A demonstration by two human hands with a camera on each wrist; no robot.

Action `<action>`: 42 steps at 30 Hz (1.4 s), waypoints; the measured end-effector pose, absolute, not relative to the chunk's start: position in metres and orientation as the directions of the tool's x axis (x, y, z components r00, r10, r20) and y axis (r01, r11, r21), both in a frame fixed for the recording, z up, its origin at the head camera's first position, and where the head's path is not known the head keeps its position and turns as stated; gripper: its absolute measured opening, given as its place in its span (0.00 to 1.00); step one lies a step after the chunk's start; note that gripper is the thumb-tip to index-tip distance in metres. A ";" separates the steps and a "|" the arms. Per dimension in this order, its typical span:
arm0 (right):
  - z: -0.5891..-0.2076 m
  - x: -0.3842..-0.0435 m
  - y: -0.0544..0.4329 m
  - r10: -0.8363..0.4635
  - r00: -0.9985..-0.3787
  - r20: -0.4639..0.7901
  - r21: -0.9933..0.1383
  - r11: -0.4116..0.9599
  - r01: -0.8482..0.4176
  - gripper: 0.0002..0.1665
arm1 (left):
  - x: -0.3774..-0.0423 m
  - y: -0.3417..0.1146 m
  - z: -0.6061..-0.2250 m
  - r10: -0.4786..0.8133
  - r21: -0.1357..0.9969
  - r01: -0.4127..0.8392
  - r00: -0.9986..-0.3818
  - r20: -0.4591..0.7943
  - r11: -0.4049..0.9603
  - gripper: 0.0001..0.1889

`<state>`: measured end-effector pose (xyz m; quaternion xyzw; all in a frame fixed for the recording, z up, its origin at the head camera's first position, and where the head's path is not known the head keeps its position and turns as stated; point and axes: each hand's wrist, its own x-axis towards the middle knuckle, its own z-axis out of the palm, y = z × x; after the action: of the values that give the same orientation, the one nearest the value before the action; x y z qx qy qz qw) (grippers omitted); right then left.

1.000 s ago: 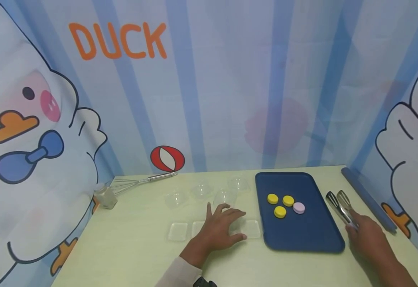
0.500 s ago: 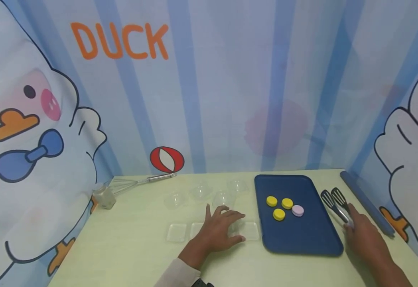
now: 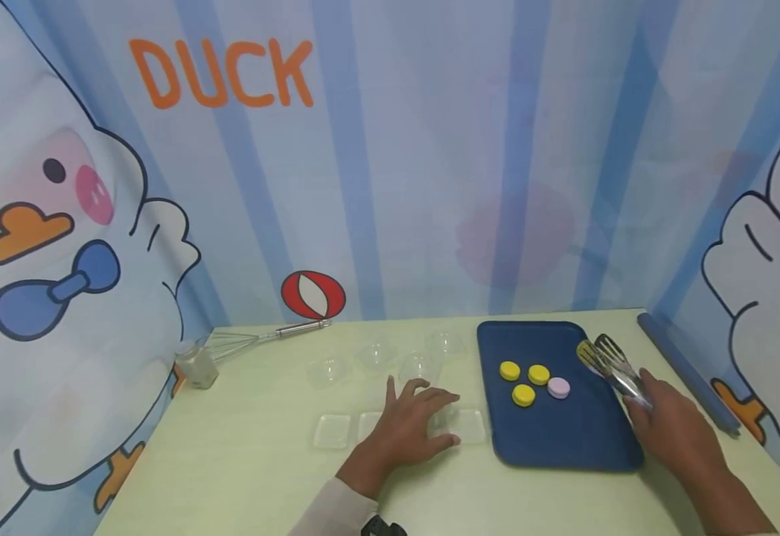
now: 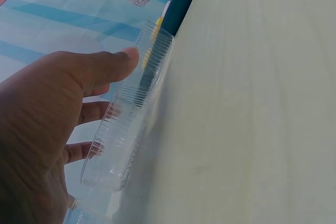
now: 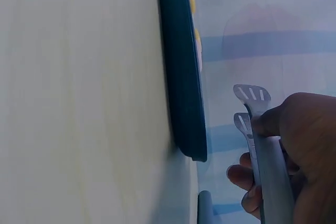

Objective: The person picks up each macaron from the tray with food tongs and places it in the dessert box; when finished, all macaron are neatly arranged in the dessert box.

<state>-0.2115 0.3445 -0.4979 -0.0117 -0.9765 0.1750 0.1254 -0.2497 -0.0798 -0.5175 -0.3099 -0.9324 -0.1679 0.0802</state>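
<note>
My left hand point(image 3: 408, 432) spreads its thumb and fingers around a clear ribbed plastic box point(image 4: 134, 93); the thumb is at the near wall and the fingertips show behind it. More clear square boxes point(image 3: 332, 432) stand in the same row, partly hidden by the hand. My right hand point(image 3: 674, 424) grips metal tongs point(image 3: 614, 365) with slotted ends, parted and held above the right side of a dark blue tray point(image 3: 564, 443). On that tray lie several macaron-like rounds: yellow ones point(image 3: 523, 395) and a pale purple one point(image 3: 558, 388). Nothing is between the tong ends.
Clear dome-shaped plastic lids point(image 3: 328, 371) stand behind the boxes. A whisk point(image 3: 263, 339) and a small pale block-like bottle point(image 3: 196, 366) lie at the back left. To the tray's right runs a blue-grey roll point(image 3: 688, 372). A printed cloth point(image 3: 417, 164) hangs behind the table.
My right hand has swung the tongs leftward, from beside the tray to over its right edge. My left hand keeps its place at the boxes.
</note>
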 end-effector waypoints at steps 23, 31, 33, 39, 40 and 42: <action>-0.481 -0.222 0.305 -0.033 -0.983 0.179 -0.314 0.945 -0.089 0.32 | -0.251 -0.079 -0.517 0.549 0.256 0.594 -0.803 0.230 0.762 0.31; -0.478 -0.226 0.298 -0.050 -0.985 0.164 -0.299 0.949 -0.098 0.31 | -0.250 -0.078 -0.517 0.546 0.258 0.591 -0.806 0.228 0.764 0.30; -0.478 -0.227 0.298 -0.058 -0.985 0.165 -0.296 0.949 -0.106 0.31 | -0.251 -0.078 -0.518 0.547 0.258 0.592 -0.805 0.230 0.763 0.30; -0.478 -0.231 0.298 -0.081 -0.985 0.152 -0.299 0.946 -0.124 0.30 | -0.251 -0.079 -0.517 0.550 0.259 0.598 -0.800 0.239 0.758 0.30; -0.478 -0.232 0.297 -0.083 -0.986 0.147 -0.298 0.946 -0.124 0.30 | -0.251 -0.079 -0.517 0.551 0.262 0.599 -0.800 0.238 0.757 0.30; -0.478 -0.233 0.297 -0.085 -0.987 0.138 -0.296 0.947 -0.123 0.30 | -0.251 -0.079 -0.517 0.552 0.260 0.599 -0.800 0.234 0.758 0.30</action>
<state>-0.2326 0.2971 -0.4784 0.0530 -0.9848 0.1536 0.0619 -0.2514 -0.0789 -0.5171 -0.3080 -0.9347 -0.1625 0.0715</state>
